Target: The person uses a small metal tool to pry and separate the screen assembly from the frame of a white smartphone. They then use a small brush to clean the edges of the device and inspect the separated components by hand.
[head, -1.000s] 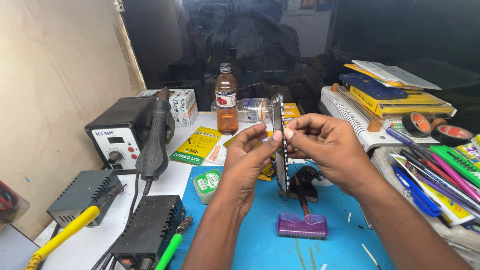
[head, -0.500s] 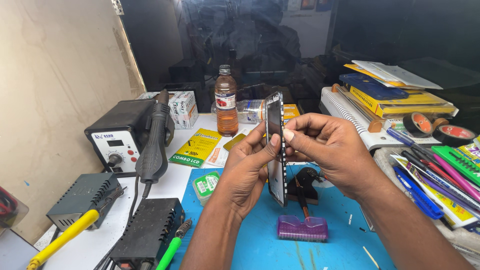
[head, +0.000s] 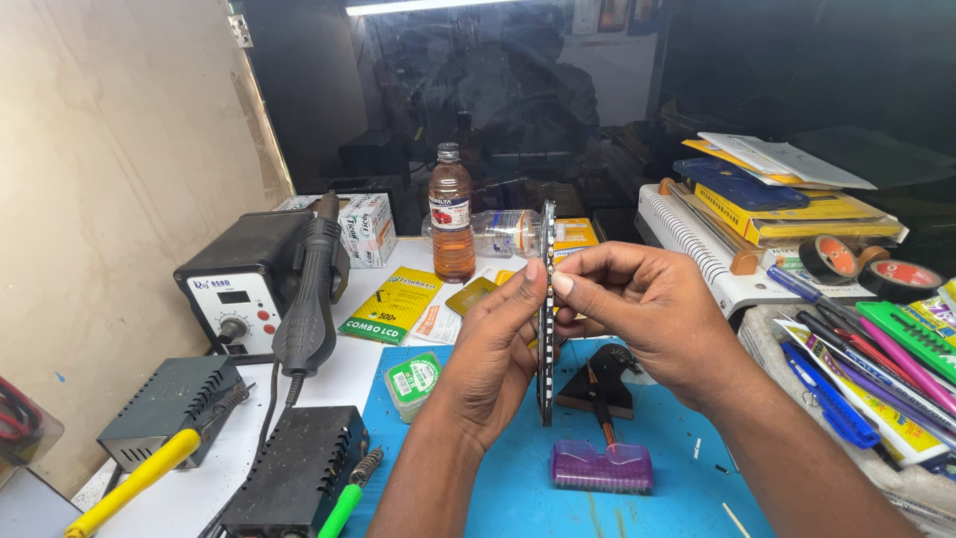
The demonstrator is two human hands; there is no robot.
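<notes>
Blue mat (head: pixel 687 498) covers the bench. Both hands, left (head: pixel 495 349) and right (head: pixel 642 309), pinch one phone (head: pixel 547 309) edge-on, upright above it. Behind stand one brown bottle (head: pixel 451 214), a white box (head: pixel 367 227), and a yellow-green packet (head: pixel 390 304). Two tape rolls (head: pixel 829 257) sit right.

The mat (head: pixel 498 478) is bright blue. On it sits a purple brush (head: pixel 601 466). Left of the mat lies a round tub (head: pixel 412 380), green with a white label. Farther left is a tool with a yellow handle (head: pixel 134 482), and by the mat's left edge one with a green handle (head: pixel 342 508). Behind the mat stands a bottle (head: pixel 451 214) of brown liquid with a red label, and beside it a yellow and green packet (head: pixel 390 304). The phone (head: pixel 546 309) above the mat is black. Right of the mat are pink, green and blue pens (head: pixel 876 369) and black tape rolls (head: pixel 866 267) with orange middles.
</notes>
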